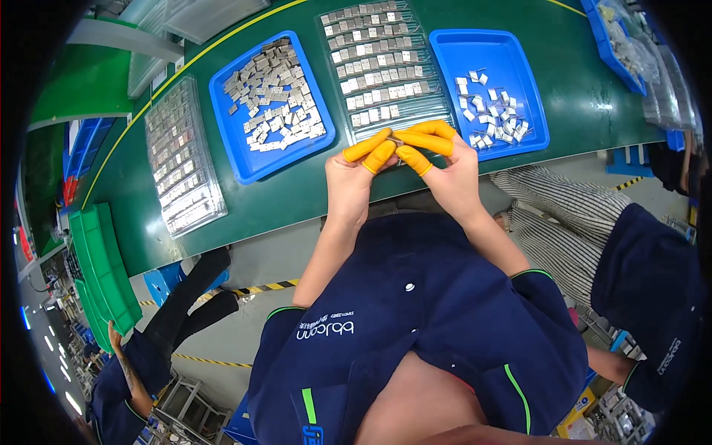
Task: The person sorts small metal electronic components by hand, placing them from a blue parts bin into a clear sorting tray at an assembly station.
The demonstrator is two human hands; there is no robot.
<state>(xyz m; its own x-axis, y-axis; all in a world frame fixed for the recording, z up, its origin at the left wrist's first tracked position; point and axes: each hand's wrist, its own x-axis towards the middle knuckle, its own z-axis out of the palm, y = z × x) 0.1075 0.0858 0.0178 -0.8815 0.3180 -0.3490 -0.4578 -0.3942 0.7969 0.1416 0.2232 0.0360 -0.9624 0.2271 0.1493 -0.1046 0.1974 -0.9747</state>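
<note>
Small slender part (397, 139), raised in both hands at the near edge of the green table (564, 52), a broad, smooth expanse! Across the middle stretches a clear plastic tray (363, 132), row upon row of flat, metallic blocks (371, 78). Left of it, a round-cornered blue tray (237, 133), heaped with oblong silvery pieces (274, 93); on the right, another blue tray (475, 48), glossy, scattered with boxy white pieces (475, 76). Now the hands: left hand (352, 170) and right hand (454, 167), several fingers sleeved in rubbery-looking yellow covers (426, 141), wrinkled in places. Both pinches are narrow, the tips meeting around that part. Dull and greyish it looks, its full shape hidden by the covers!
</note>
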